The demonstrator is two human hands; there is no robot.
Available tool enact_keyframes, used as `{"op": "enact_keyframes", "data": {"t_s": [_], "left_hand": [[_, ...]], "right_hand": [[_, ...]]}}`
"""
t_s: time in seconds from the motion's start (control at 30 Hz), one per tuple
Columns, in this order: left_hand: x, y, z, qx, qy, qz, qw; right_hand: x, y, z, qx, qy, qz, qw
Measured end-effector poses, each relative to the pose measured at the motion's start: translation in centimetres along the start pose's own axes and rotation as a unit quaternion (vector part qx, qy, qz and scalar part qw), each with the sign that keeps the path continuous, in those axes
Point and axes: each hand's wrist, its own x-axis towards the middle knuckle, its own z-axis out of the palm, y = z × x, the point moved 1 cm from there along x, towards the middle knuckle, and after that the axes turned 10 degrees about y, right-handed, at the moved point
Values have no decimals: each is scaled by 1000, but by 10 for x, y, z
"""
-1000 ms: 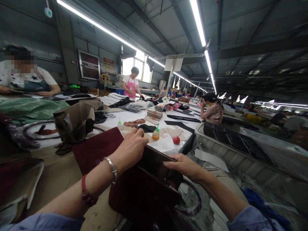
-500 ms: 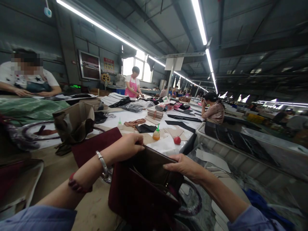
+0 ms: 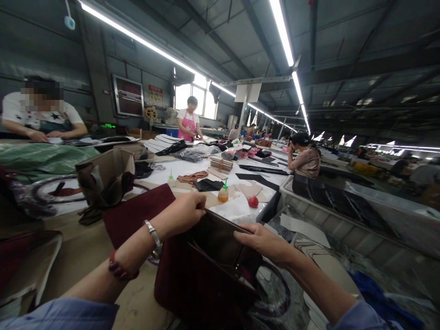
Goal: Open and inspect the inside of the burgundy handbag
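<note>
A dark burgundy handbag (image 3: 202, 279) stands in front of me with its mouth open, showing a brown lining (image 3: 216, 233). My left hand (image 3: 187, 208) is closed on the far rim at its left end, fingertips pinched together. At the right end of that same rim, my right hand (image 3: 259, 238) grips the edge, thumb on the inside and fingers behind. A plastic-wrapped handle (image 3: 283, 293) loops out at the bag's right side. Behind my left forearm a flat burgundy panel (image 3: 137, 215) lies against the bag.
Another brown bag piece (image 3: 105, 176) stands at the left by a green plastic sheet (image 3: 44, 158). Beyond are a glue bottle (image 3: 223, 192), a red ball-like object (image 3: 253, 201) and cut pieces. A grey crate (image 3: 337, 211) is at right. Co-workers sit and stand around the table.
Both hands keep their hold on the bag's rim. My left forearm has shifted slightly right and down; the bag has hardly moved.
</note>
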Motion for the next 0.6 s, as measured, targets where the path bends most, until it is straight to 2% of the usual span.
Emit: {"op": "enact_keyframes", "data": {"t_s": [0.17,0.6], "left_hand": [[-1,0,-1,4,5,-1,1000],[-1,2,-1,9,16,-8,1000]], "right_hand": [[-2,0,2,-9,1,-21,1000],[0,0,3,-15,2,-20,1000]]}}
